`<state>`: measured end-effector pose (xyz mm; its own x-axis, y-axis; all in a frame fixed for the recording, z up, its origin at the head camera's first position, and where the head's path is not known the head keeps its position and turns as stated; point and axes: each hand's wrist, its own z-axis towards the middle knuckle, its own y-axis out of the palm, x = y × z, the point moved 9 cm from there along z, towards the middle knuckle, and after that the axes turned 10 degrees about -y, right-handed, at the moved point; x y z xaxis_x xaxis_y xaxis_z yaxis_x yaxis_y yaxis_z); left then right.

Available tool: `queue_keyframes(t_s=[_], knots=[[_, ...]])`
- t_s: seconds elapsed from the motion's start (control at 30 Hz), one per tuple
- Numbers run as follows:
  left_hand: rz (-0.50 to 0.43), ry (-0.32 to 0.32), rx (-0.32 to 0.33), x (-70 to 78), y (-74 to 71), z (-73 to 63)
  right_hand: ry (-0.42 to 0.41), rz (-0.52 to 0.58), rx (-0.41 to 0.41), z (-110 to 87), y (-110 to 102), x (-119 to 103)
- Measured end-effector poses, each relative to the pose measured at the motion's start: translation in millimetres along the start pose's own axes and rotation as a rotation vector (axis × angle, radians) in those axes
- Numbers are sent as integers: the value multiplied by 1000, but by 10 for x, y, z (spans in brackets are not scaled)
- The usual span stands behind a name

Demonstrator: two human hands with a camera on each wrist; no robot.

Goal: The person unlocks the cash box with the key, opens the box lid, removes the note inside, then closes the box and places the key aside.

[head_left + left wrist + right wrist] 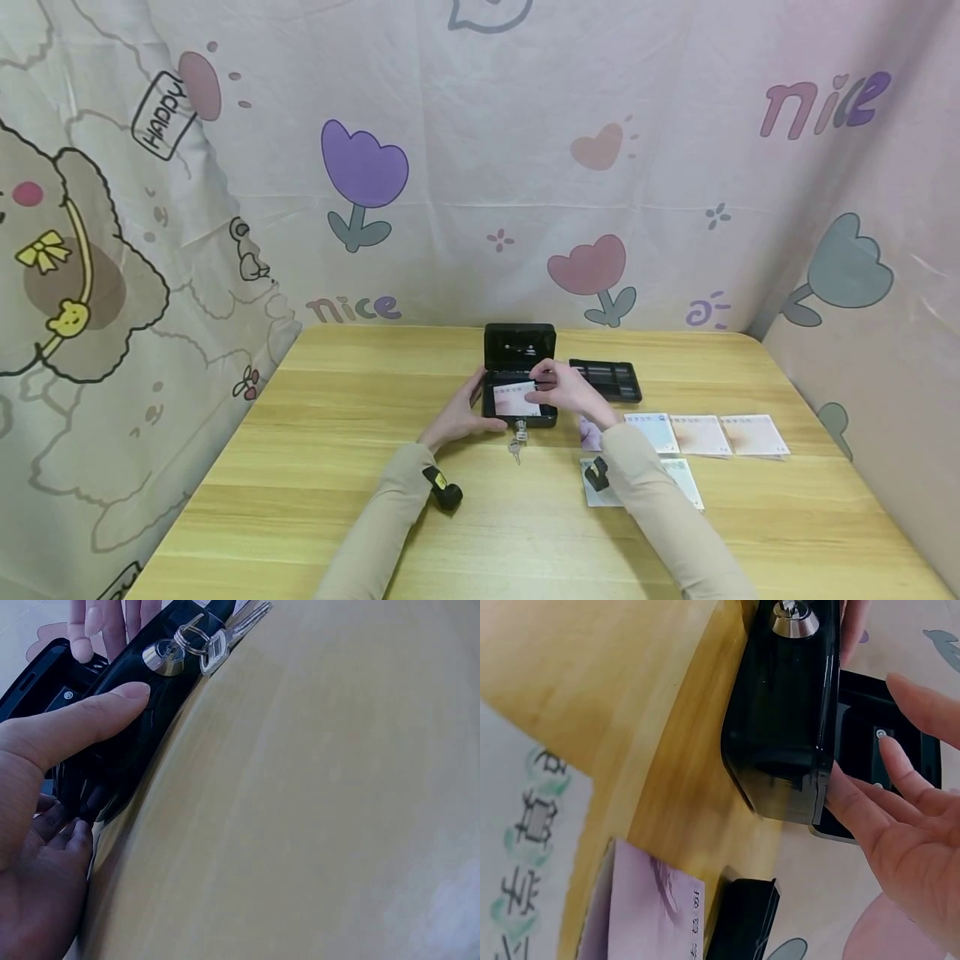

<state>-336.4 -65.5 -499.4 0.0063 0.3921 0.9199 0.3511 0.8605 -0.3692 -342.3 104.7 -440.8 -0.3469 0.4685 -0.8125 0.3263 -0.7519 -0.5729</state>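
Note:
A small black cash box (550,417) stands on the table with its lid (519,346) up. Keys (217,651) hang from the lock on its front. My left hand (465,412) grips the box at its left side, thumb along the front and fingers around the side. Inside lies a pale printed paper slip (513,400). Over the right part of the box is my right hand (567,390), its fingers loosely spread and some fingertips down inside the rim at the slip. In the right wrist view the box wall hides those fingertips.
Behind my right hand lies a black compartment tray (618,381). Right of the box are several printed paper slips (699,436) in a row, with more slips (678,482) nearer me, partly under my right forearm. A patterned cloth (480,167) hangs behind the table.

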Motion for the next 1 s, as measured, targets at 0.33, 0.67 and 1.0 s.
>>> queue_keyframes(t_s=[0.33,0.67,1.0], knots=[[-14,11,-10,-3,2,3,55,22,-31,50,50,45],[-11,11,-16,-5,0,9,53,1,-63,87,107,69],[-10,23,-14,-2,6,14,52,7,-61,79,116,23]])
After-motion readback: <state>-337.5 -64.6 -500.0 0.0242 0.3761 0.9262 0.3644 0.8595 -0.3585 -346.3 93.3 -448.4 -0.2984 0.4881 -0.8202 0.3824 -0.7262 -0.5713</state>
